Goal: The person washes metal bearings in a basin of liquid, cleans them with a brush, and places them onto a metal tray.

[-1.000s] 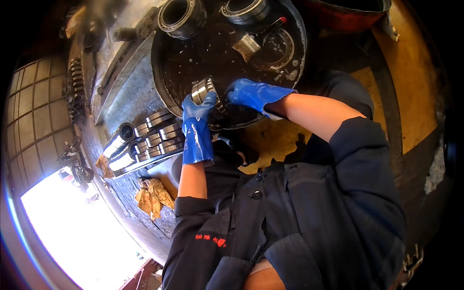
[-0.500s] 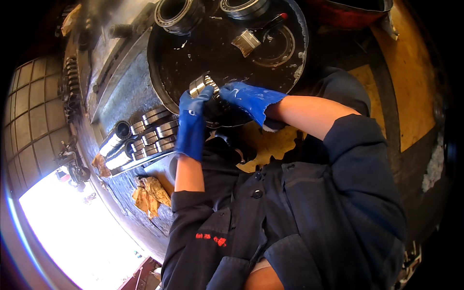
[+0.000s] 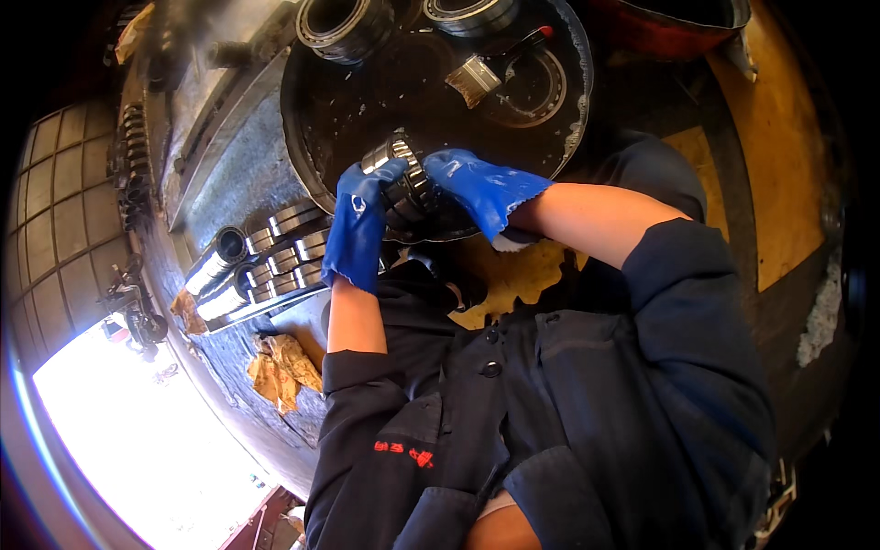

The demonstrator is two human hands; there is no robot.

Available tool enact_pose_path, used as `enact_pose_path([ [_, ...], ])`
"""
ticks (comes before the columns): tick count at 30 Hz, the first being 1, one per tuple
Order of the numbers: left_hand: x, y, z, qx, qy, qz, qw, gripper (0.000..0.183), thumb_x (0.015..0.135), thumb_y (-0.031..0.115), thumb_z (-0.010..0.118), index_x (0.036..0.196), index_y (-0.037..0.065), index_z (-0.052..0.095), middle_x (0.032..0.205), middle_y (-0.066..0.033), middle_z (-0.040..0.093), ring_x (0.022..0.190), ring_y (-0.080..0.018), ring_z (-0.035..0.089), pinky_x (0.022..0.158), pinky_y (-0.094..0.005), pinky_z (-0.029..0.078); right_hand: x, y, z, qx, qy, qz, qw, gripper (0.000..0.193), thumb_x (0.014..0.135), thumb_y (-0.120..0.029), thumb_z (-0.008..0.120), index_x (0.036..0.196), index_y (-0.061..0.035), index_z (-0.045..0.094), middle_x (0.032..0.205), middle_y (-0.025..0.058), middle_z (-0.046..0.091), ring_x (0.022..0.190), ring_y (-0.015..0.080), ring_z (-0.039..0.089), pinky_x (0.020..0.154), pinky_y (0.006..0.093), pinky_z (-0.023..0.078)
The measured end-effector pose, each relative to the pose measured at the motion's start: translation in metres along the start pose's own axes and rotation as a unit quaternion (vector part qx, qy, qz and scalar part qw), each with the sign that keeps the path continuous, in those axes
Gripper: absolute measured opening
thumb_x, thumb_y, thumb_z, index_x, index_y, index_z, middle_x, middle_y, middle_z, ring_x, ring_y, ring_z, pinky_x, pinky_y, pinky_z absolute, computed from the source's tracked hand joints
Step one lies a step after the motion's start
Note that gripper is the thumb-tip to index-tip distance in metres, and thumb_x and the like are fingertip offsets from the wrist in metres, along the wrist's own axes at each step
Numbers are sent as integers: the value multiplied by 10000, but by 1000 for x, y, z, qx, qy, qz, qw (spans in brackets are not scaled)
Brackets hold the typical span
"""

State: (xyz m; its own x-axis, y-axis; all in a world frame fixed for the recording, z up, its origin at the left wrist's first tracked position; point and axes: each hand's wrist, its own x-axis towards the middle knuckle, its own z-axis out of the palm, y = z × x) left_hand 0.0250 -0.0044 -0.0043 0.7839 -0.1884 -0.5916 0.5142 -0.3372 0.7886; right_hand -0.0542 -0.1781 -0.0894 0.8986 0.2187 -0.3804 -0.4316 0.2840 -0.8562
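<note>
Fingers of the left hand [image 3: 364,190] are curled over the near-left side of a steel roller bearing [image 3: 419,183], grasping it by its smooth outer face, and over comes the right hand [image 3: 463,179], its fingers bent close against the exposed rollers; whether those are pinching or only touching, I can't tell, because the tips are hidden. And the bearing itself? It's at the near side of the round dark pan [image 3: 357,115], tilted, rollers turned toward the right hand, below the paintbrush [image 3: 477,81] and well apart from two larger bearings [image 3: 341,37] [image 3: 469,16] at the far edge. Now, this one looks dense and heavy for its size, all hard metal, no give anywhere in the ring. Slippery too, I'd judge: the pan's surface has a wet, oily gleam, and the blue gloves shine. So the broad outer band looks the best place to hold, with a palm underneath for the weight. Those rollers probably turn under pressure, making them a poor grip, and though the ring seems tough, a knock could mark its polished faces.
</note>
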Motion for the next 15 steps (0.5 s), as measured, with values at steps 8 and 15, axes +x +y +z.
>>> enact_pose_path([
  [8, -10, 15, 5, 5, -18, -22, 1000, 319, 984, 235, 736, 1187, -11, 748, 997, -94, 765, 854, -200, 730, 768, -315, 561, 16, -9, 11, -143, 10, 32, 989, 501, 1068, -429, 603, 1187, 30, 762, 1109, 190, 787, 1066, 277, 733, 963, 417, 554],
  [15, -14, 22, 4, -24, -51, -45, 997, 409, 973, 290, 757, 1250, -9, 722, 1043, -129, 771, 917, -242, 747, 816, -345, 580, 32, -2, 0, -213, 32, 9, 977, 391, 990, -306, 621, 1152, 7, 788, 1141, 316, 743, 1094, 474, 719, 933, 498, 582],
])
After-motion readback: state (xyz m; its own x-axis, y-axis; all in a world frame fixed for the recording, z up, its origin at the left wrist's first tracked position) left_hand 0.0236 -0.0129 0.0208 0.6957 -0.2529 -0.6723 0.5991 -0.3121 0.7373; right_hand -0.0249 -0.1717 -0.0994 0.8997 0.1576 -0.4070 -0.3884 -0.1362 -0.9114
